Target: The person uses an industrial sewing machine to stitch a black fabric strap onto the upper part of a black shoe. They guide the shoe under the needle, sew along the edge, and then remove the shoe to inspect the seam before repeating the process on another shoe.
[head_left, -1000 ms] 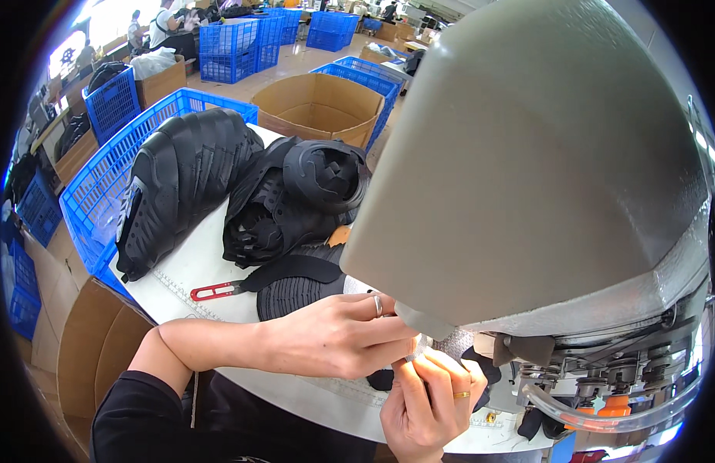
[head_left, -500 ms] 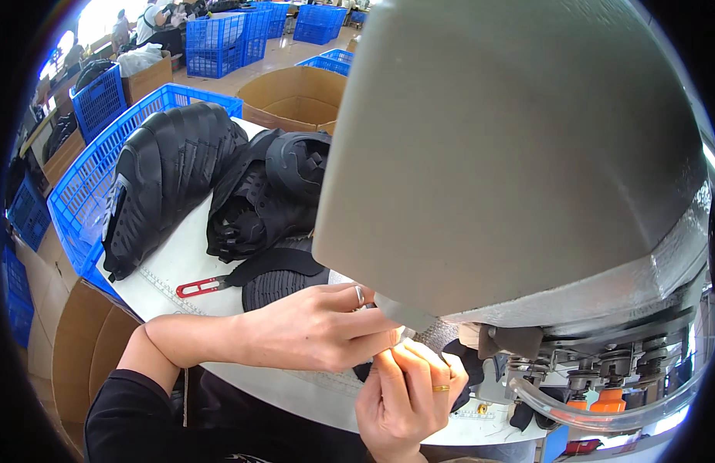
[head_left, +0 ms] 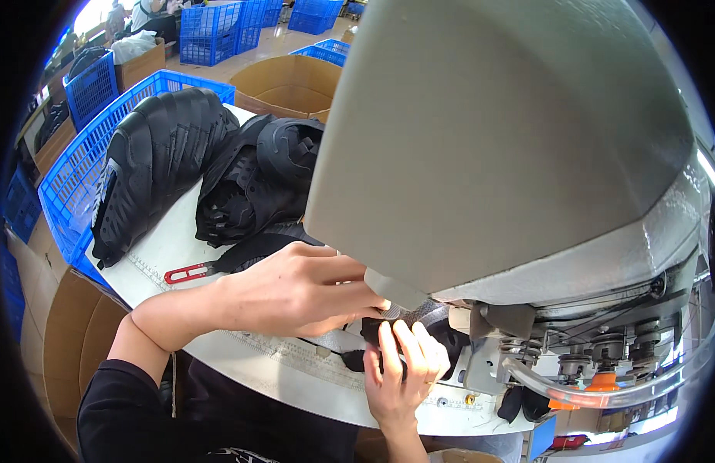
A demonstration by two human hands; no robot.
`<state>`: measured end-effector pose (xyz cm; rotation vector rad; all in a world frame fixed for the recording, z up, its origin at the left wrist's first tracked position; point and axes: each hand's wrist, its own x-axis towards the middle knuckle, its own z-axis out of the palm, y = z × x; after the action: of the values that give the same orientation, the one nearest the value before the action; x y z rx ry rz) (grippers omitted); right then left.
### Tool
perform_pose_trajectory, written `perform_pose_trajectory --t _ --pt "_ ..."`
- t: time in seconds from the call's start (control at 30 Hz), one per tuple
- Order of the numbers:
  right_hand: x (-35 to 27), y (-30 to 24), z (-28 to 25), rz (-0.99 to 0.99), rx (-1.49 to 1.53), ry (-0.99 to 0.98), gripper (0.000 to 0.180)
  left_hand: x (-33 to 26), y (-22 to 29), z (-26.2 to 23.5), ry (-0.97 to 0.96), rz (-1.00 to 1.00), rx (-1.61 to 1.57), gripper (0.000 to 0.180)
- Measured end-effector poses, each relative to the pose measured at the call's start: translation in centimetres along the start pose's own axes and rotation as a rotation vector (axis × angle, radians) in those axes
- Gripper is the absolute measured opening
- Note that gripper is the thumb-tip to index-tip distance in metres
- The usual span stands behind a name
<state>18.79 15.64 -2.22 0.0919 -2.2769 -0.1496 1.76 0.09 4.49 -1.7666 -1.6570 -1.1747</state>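
Observation:
Under the big grey head of a sewing machine [head_left: 496, 154] lies a black and grey shoe upper [head_left: 427, 312], mostly hidden by my hands and the machine. My left hand [head_left: 296, 289] reaches in from the left, its fingers pressed together and bent at the upper's edge beneath the machine head; their tips are partly hidden. Nearer to me, my right hand [head_left: 404, 374] has its fingers bent over the black fabric of the same upper. Thread snips [head_left: 189, 273] with a red handle rest on the white worktable [head_left: 272, 353], left of my left hand.
Black shoe uppers [head_left: 160, 147] stand stacked at the table's left, with more uppers [head_left: 257, 177] beside them. A blue crate [head_left: 68, 177] adjoins the table. Cardboard boxes [head_left: 288, 81] stand behind and to the left. Pulleys and a clear tube [head_left: 589, 395] sit at the right.
My hands have moved apart from being pinched together at the machine. The right hand has lowered its fingers onto the black fabric, uncovering more of it. The whole view has shifted slightly.

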Motion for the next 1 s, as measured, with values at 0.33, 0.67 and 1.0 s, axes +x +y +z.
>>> perform_pose_trajectory --t 0.33,0.67,1.0 --pt "4.4 -0.7 -1.9 0.082 0.154 0.091 0.024 -0.3 -0.2 0.4 -0.031 0.021 0.045 0.029" --pt "4.6 -1.0 -2.6 0.080 0.117 0.048 0.024 -0.3 0.2 0.4 -0.058 0.130 0.154 0.029" --pt "4.7 -1.8 -2.1 0.147 0.099 0.047 0.025 0.2 -0.4 -0.8 -0.155 0.031 0.012 0.031"
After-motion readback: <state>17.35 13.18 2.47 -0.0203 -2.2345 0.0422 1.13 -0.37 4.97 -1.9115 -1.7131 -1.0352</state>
